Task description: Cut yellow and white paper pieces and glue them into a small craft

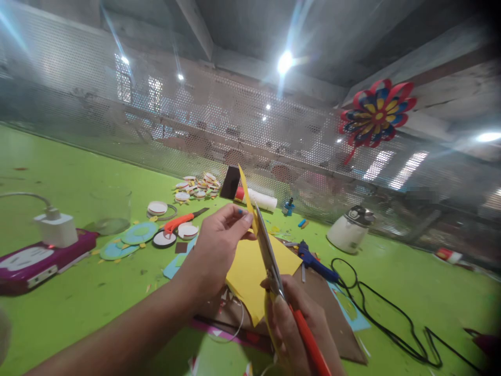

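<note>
My left hand point(217, 245) pinches a narrow piece of yellow paper point(247, 198), held upright and seen nearly edge-on. In my right hand point(289, 318) is a pair of scissors point(269, 250) with orange-red handles, its blades pointing up and away. The blades are close against the paper's right side; whether they are cutting cannot be made out. Below both hands lies a larger yellow paper sheet point(246, 266), resting on a brown board point(324, 305). Part of the scissor handles is hidden by my right fingers.
On the green table point(148, 313) are an orange-handled cutter point(182, 222), blue paper discs point(139, 233), a glass point(111, 211) and a purple power strip point(74, 250). A blue glue gun point(315, 261) trails a black cord. Farther back stand a phone point(230, 181), small paper pieces point(199, 185) and a white pot point(349, 232).
</note>
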`<act>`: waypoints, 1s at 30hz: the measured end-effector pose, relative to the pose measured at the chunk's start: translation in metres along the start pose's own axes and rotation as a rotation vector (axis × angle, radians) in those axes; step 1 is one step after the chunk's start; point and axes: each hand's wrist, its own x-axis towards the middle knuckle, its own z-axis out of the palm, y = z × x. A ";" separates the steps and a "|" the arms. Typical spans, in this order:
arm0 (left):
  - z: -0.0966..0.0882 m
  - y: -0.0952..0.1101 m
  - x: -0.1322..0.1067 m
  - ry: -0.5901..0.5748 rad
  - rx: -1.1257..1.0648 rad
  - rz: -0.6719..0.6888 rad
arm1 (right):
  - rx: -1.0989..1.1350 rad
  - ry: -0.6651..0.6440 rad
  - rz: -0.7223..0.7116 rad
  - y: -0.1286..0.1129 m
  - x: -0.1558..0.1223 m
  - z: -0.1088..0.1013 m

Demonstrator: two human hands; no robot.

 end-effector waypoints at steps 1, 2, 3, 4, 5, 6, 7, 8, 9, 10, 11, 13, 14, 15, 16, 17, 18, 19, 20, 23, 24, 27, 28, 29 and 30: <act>0.000 0.000 0.001 -0.004 0.005 0.011 | -0.002 -0.002 0.001 0.000 0.000 0.000; -0.001 0.000 0.001 -0.006 0.010 0.016 | -0.004 -0.005 0.002 0.000 0.000 0.000; -0.002 0.000 0.002 -0.008 0.018 0.020 | -0.003 -0.010 0.004 0.001 0.000 0.000; -0.003 0.000 0.003 -0.010 0.029 0.022 | 0.000 -0.015 0.006 0.002 0.000 0.001; -0.004 0.000 0.004 -0.012 0.044 0.023 | 0.005 -0.016 0.006 0.002 -0.001 0.001; -0.006 0.000 0.005 -0.017 0.062 0.026 | 0.010 -0.015 0.006 0.003 -0.001 0.002; -0.006 0.000 0.006 -0.024 0.081 0.028 | 0.016 -0.012 0.005 0.004 -0.001 0.003; -0.007 0.000 0.007 -0.031 0.098 0.031 | 0.020 -0.011 0.008 0.005 -0.001 0.003; -0.008 0.000 0.007 -0.038 0.113 0.034 | 0.022 -0.012 0.016 0.005 -0.002 0.003; -0.008 0.000 0.008 -0.046 0.124 0.038 | 0.021 -0.016 0.023 0.005 -0.002 0.003; -0.009 0.000 0.008 -0.055 0.132 0.043 | 0.019 -0.022 0.027 0.005 -0.002 0.003; -0.009 0.001 0.009 -0.072 0.141 0.052 | 0.009 -0.029 0.020 0.005 -0.002 0.002; -0.009 0.001 0.010 -0.078 0.143 0.056 | 0.000 -0.029 0.012 0.005 -0.002 0.001; -0.009 0.001 0.010 -0.081 0.146 0.057 | -0.011 -0.027 0.005 0.005 -0.002 0.001; -0.009 0.001 0.010 -0.080 0.150 0.057 | -0.024 -0.026 0.003 0.005 -0.002 0.000; -0.009 0.001 0.010 -0.075 0.157 0.054 | -0.035 -0.025 0.006 0.005 -0.001 0.000; -0.009 0.001 0.010 -0.068 0.164 0.049 | -0.044 -0.022 0.010 0.004 -0.001 0.000; -0.009 0.001 0.009 -0.061 0.170 0.044 | -0.047 -0.018 0.011 0.004 -0.001 0.000; -0.009 0.002 0.009 -0.056 0.175 0.037 | -0.046 -0.014 0.010 0.004 -0.001 0.000; -0.009 0.002 0.009 -0.050 0.185 0.018 | -0.033 -0.006 0.004 0.003 -0.001 0.000; -0.009 0.002 0.009 -0.051 0.186 0.014 | -0.029 -0.007 0.003 0.003 -0.001 0.000; -0.009 0.002 0.008 -0.047 0.182 0.015 | -0.021 -0.018 0.009 0.004 -0.001 0.000; -0.009 0.002 0.008 -0.046 0.181 0.013 | -0.017 -0.022 0.012 0.005 -0.001 0.000; -0.009 0.002 0.008 -0.045 0.179 0.012 | -0.012 -0.026 0.014 0.006 -0.002 0.000; -0.009 0.001 0.008 -0.046 0.176 0.012 | -0.005 -0.029 0.017 0.007 -0.002 0.000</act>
